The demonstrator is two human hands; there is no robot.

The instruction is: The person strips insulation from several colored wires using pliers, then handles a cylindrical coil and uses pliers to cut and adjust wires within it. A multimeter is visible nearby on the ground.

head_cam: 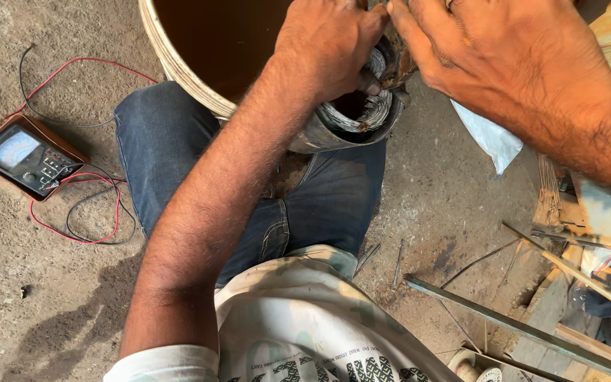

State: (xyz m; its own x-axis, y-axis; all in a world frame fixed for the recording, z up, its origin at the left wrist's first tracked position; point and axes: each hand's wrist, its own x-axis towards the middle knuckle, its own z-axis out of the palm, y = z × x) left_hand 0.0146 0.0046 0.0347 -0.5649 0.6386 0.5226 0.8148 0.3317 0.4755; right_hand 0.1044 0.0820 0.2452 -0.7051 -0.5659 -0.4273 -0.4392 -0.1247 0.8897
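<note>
A motor stator (pixel 351 120) (its bore packed with pale wire coils) is propped on the knee in jeans (pixel 319 198), against a drum (pixel 178 64). It is clamped at the rim by the left hand (pixel 327 46), fingers curled inside, while the right hand (pixel 489 49) is pressed on its top edge, fingers together. A meter (pixel 26 157) with red and black leads is seen on the floor, well apart.

My left hand (pixel 330 46) is curled, fingers bent down, forearm stretched forward. My right hand (pixel 489 49) reaches in from the right, fingertips meeting the left's.

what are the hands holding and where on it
Both the left hand and right hand grip the top rim of a wire-wound motor stator.
</note>
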